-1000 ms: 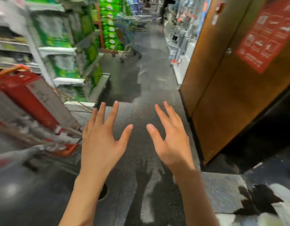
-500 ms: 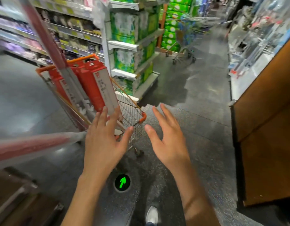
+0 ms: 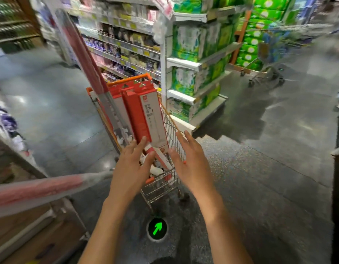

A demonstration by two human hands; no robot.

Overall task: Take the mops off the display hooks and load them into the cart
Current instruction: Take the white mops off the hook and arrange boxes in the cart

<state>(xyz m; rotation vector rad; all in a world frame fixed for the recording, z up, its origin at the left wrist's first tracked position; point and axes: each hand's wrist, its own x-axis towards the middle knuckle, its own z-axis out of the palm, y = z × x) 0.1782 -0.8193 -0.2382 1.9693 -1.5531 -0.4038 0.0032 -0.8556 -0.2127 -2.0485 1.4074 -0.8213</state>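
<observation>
As view swung, cart (image 3: 170, 134) neared; left hand (image 3: 131, 168) empty.

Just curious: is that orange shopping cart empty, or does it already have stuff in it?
Loaded. The orange cart holds tall red-and-white boxes standing on end, and a wrapped red mop handle sticks out above them.

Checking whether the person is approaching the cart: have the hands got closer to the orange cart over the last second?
Yes. Both hands, left hand and right hand, now reach the orange cart, which earlier was off left.
</observation>
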